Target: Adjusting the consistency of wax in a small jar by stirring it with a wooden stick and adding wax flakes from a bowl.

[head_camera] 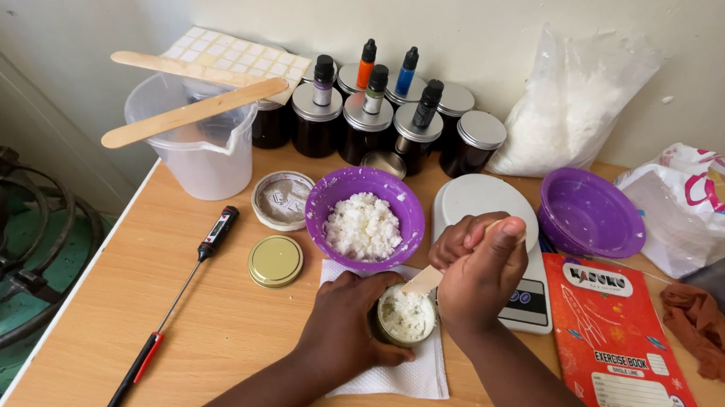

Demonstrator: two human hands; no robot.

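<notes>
the left hand (346, 321) is wrapping around a small glass jar (404, 317), fingers closed on its left side, holding it upright on a white paper towel (401, 376) at the near middle of the wooden table (227, 321). the jar is sitting nearly full of white crumbly wax-like flakes. the right hand (478, 275) is closing around a flat wooden stick (425, 278), thumb up, and the stick's lower end is pressing into the flakes at the jar's mouth.

just beyond the jar, a purple bowl (365, 215) is holding more of the same white flakes. right of it, a white kitchen scale (486, 205) is lying partly hidden behind the right hand. a gold lid (275, 260) is resting left of the towel, and a probe thermometer (175, 301) is lying diagonally further left. a clear measuring jug (190, 145) is standing at the far left with two wooden sticks across its rim. dark jars with silver lids (368, 127) and small dropper bottles are lining the far wall. a bag of white flakes (569, 103) is leaning on the wall at far right, with stacked empty purple bowls (590, 213) near it. a red exercise book (624, 349) is lying at the near right.
</notes>
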